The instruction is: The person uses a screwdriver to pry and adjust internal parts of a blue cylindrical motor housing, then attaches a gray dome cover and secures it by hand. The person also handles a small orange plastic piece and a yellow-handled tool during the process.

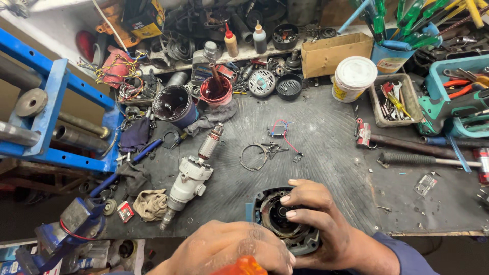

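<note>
Right hand (318,219) grips the round dark motor housing (285,219) at the near edge of the tabletop (326,147), fingers curled over its open rim; the left hand (229,249), just left of the housing, is closed around an orange-handled tool (243,266) whose tip is hidden. Further left of the housing lies a grey gearbox with its armature (191,178), and beyond the housing a wire ring (253,157). Judging by this, 1 steady grip and a squarely seated tip would serve best.
</note>
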